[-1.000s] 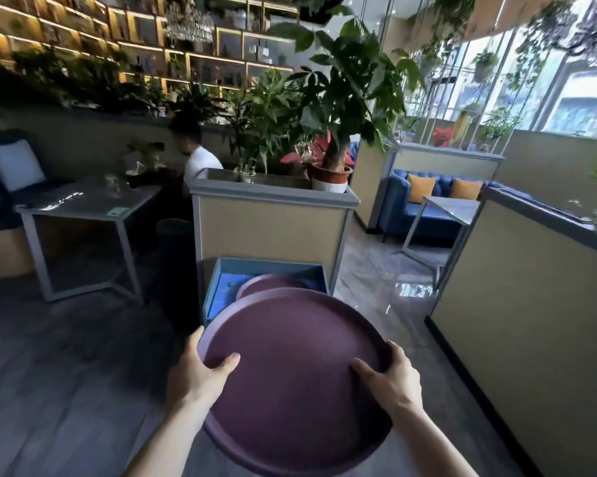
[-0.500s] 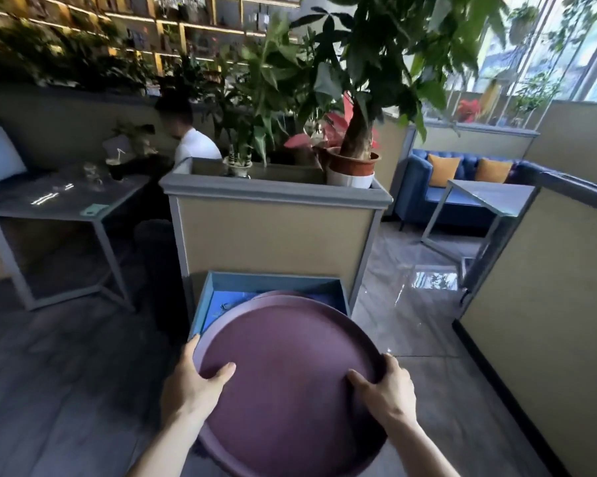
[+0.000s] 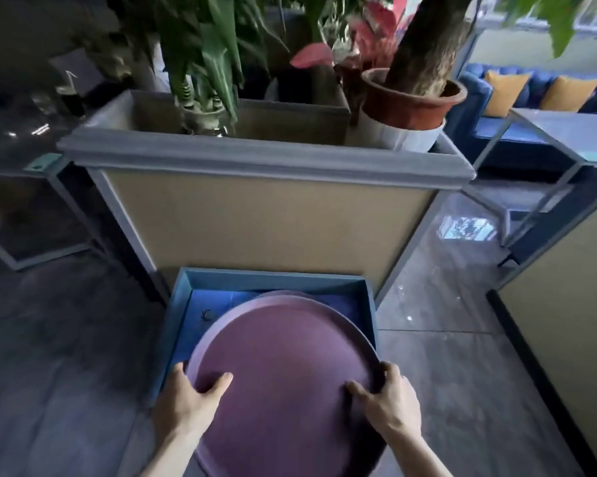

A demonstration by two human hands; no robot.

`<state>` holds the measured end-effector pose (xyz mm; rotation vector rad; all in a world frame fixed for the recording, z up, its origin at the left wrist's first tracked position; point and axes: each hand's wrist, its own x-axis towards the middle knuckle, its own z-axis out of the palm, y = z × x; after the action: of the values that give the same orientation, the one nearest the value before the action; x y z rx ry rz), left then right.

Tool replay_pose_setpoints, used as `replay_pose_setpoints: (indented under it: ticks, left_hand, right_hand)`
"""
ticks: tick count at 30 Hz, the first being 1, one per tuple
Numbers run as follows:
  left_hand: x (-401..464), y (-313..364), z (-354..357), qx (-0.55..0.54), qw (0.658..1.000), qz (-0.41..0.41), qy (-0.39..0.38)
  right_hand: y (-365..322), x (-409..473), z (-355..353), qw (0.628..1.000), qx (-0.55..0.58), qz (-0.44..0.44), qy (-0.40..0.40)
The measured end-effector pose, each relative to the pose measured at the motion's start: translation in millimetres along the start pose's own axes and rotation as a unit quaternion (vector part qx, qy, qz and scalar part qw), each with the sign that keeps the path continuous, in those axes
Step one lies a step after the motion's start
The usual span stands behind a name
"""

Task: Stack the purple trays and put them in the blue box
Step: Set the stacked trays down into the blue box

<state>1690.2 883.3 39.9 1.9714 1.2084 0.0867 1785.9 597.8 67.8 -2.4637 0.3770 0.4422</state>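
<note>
While both hands grip its rim, the purple tray (image 3: pixel 283 383) hovers over the blue box (image 3: pixel 276 278).

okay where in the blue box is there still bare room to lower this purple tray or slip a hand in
Bare blue floor shows only along the blue box left wall and in its far corners. The middle is taken: another tray's rim peeks past the purple tray, which the left hand and right hand hold by its near edge.

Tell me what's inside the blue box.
Inside the box a second purple tray's rim shows above the held tray, over a blue floor. The held tray covers the rest.
</note>
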Motion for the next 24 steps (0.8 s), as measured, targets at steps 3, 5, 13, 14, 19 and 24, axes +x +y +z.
replay_pose_setpoints:
  ticks: [3, 5, 13, 14, 19, 24]
  left_hand:
    - [25, -2, 15, 0.003, 0.999, -0.031, -0.037]
    - [39, -5, 22, -0.004, 0.998, -0.039, -0.052]
    - [81, -13, 54, 0.034, 0.997, -0.031, -0.065]
    - [85, -14, 58, 0.037, 0.997, -0.029, -0.064]
    - [102, -14, 73, 0.071, 0.996, -0.014, -0.056]
    - [107, -14, 81, 0.111, 0.993, -0.012, -0.040]
  right_hand:
    - [-4, 23, 15, 1.000, -0.014, 0.011, -0.007]
    - [-5, 35, 26, 1.000, -0.024, 0.020, -0.004]
    - [-16, 72, 63, 0.998, -0.044, 0.047, 0.026]
    - [-16, 76, 67, 0.997, -0.049, 0.047, 0.026]
    - [-19, 95, 80, 0.995, -0.075, 0.055, 0.029]
    - [-21, 101, 92, 0.994, -0.087, 0.064, 0.034]
